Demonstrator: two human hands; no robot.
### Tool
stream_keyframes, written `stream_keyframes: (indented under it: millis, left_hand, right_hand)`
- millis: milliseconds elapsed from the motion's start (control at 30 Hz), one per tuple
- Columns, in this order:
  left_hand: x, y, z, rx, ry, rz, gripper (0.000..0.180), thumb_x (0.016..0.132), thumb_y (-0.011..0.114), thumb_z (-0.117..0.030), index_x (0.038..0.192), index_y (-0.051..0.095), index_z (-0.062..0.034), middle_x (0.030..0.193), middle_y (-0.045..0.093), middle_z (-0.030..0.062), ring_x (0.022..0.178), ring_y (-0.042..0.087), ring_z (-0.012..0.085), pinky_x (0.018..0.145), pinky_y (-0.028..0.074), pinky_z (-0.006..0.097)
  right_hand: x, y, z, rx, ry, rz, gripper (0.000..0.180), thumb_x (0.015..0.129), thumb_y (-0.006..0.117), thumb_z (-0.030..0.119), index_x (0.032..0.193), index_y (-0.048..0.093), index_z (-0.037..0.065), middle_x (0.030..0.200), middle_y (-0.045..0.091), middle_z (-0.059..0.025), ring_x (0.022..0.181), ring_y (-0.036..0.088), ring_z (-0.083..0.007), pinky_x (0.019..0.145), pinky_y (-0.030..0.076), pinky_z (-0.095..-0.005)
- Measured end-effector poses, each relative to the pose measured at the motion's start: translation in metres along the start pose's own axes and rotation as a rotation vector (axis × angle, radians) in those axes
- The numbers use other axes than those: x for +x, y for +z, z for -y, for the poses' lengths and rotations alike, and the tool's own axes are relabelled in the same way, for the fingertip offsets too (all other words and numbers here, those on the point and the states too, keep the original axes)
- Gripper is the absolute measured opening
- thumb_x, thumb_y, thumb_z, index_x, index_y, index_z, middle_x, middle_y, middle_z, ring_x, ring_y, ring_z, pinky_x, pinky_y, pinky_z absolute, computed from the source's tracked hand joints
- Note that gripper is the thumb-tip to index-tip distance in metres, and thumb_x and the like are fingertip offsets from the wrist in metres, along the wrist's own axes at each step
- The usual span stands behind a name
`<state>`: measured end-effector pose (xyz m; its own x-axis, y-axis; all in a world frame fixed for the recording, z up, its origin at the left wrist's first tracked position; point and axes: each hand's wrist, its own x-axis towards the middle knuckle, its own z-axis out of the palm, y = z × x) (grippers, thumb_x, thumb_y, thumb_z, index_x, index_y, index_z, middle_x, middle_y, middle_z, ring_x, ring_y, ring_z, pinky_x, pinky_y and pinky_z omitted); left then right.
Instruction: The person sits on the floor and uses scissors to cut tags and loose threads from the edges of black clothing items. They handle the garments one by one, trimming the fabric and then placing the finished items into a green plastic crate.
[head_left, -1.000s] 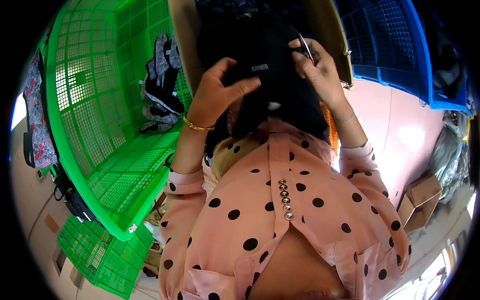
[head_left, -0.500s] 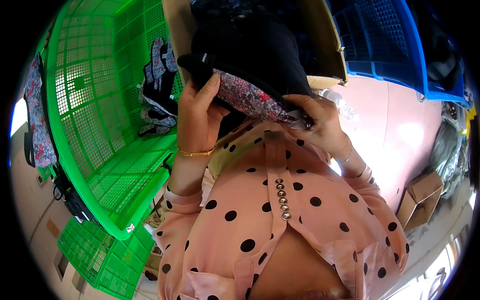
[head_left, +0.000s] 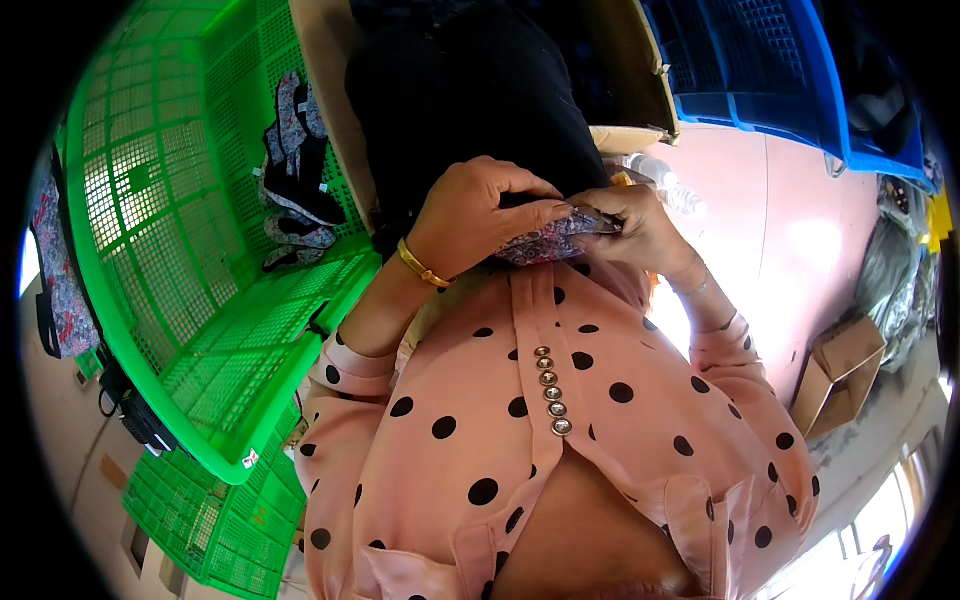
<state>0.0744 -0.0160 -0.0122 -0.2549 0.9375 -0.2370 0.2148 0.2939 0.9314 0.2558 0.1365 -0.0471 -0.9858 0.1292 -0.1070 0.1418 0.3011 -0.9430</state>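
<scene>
A black garment [head_left: 470,110], soft, light and limp, hangs above the grip. Beneath it, a patterned fabric edge [head_left: 545,240] is pinched between the clenched left hand [head_left: 475,215] and right hand [head_left: 635,225]; hems are judged the best hold.

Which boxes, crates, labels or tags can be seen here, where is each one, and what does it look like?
Cardboard box: lower right on the floor, small, brown, open.
Large cardboard box: top centre, brown, open, dark cloth inside.
Green crate: left, plastic lattice, a few garments inside.
Blue crate: top right, plastic lattice.
White tags: small, on the garments in the green crate.
Sticker: tiny, white and red, on the green crate's rim.
</scene>
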Motion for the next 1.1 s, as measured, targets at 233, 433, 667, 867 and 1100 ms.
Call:
stream_keyframes:
  millis: [233, 433, 667, 867, 1100]
  left_hand:
    - [0.015, 0.008, 0.013, -0.245, -0.089, -0.22, 0.012, 0.087, 0.068, -0.01, 0.085, 0.068, 0.002, 0.076, 0.07, 0.0075, 0.064, 0.064, 0.009, 0.059, 0.049, 0.021]
    - [0.014, -0.029, 0.014, 0.456, 0.303, -0.846, 0.01, 0.089, 0.065, -0.01, 0.088, 0.066, -0.0001, 0.079, 0.069, 0.0073, 0.069, 0.064, 0.0173, 0.062, 0.049, 0.026]
    - [-0.06, 0.009, 0.002, 0.324, -0.08, -0.185, 0.022, 0.082, 0.073, -0.018, 0.089, 0.063, 0.0009, 0.081, 0.064, 0.0154, 0.072, 0.06, 0.0245, 0.064, 0.048, 0.033]
    - [-0.025, 0.019, 0.001, 0.172, 0.025, -0.268, 0.045, 0.068, 0.082, -0.032, 0.085, 0.059, 0.003, 0.078, 0.061, 0.0202, 0.074, 0.059, 0.0366, 0.066, 0.049, 0.042]
    - [0.007, 0.022, 0.0, 0.77, 0.244, -0.431, 0.049, 0.054, 0.084, -0.036, 0.078, 0.057, -0.0045, 0.082, 0.061, 0.0192, 0.086, 0.059, 0.0368, 0.084, 0.043, 0.047]
  right_hand:
    - [-0.003, 0.001, 0.001, 0.079, 0.125, -0.008, 0.03, 0.08, 0.075, 0.01, 0.105, 0.065, -0.001, 0.078, 0.067, -0.0067, 0.071, 0.062, -0.0104, 0.07, 0.051, -0.0235]
    - [-0.001, 0.001, -0.004, 0.229, 0.258, -0.01, 0.027, 0.087, 0.07, 0.016, 0.107, 0.064, -0.001, 0.087, 0.067, -0.0075, 0.076, 0.061, -0.0104, 0.073, 0.051, -0.0244]
    - [0.005, 0.002, -0.006, -0.026, 0.2, -0.056, 0.029, 0.091, 0.066, 0.023, 0.107, 0.062, -0.001, 0.083, 0.065, -0.0124, 0.073, 0.062, -0.0173, 0.07, 0.05, -0.0278]
    - [0.016, 0.0, -0.004, -0.061, 0.173, -0.202, 0.026, 0.093, 0.064, 0.022, 0.102, 0.061, -0.002, 0.073, 0.061, -0.0153, 0.062, 0.058, -0.0213, 0.061, 0.047, -0.0308]
    - [0.037, 0.018, 0.035, -0.066, 0.203, -0.385, 0.017, 0.094, 0.061, 0.015, 0.094, 0.058, -0.002, 0.066, 0.054, -0.0162, 0.058, 0.049, -0.0205, 0.058, 0.044, -0.0318]
